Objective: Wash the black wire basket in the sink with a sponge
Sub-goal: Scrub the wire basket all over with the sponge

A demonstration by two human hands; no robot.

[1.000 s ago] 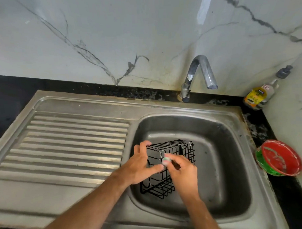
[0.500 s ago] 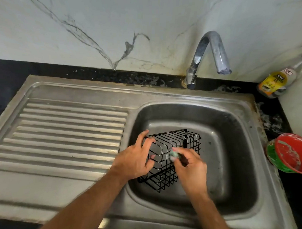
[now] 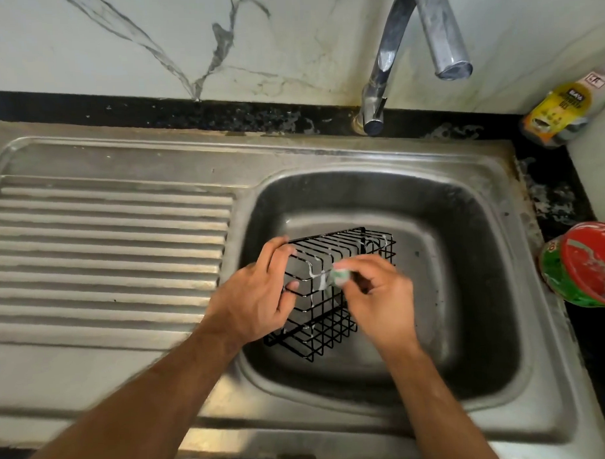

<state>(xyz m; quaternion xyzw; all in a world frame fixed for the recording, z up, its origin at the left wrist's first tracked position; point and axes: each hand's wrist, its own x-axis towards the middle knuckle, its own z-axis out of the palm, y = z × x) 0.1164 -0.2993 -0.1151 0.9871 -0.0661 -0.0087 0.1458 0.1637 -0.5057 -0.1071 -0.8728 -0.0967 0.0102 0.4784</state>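
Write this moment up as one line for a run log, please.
left hand grips black wire basket | right hand pinches sponge against its wires | basket in sink | tap dry

A chrome tap (image 3: 415, 50) arches from the marble wall (image 3: 150, 39). On the black table (image 3: 553, 193), a yellow-labelled bottle (image 3: 564, 113) leans in the corner; nearer stands a red-lidded green tub (image 3: 583, 266).

Right hand (image 3: 382, 295) slid the sponge (image 3: 337, 275) a bit along the basket (image 3: 331, 297) wires, and left fingers (image 3: 274, 251) shifted their grip on the top edge.
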